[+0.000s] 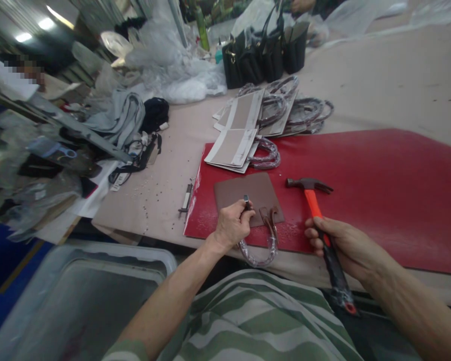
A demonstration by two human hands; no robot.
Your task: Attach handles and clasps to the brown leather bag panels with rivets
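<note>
My left hand (233, 224) is closed round a small metal punch (246, 201) held upright on a brown leather panel (244, 191). A plastic-wrapped bag handle (265, 245) loops down from that panel's near edge over the table front. My right hand (340, 243) grips the orange-and-black shaft of a claw hammer (311, 193), whose dark head lies just right of the panel. Both rest over a red mat (379, 180) on the beige table.
Stacks of grey-faced panels (235, 145) and wrapped handles (304, 110) lie beyond the mat, with black bags (265, 52) behind them. A small metal tool (188, 198) lies left of the mat. Clutter and plastic sheets fill the left; a grey bin (97, 291) sits below.
</note>
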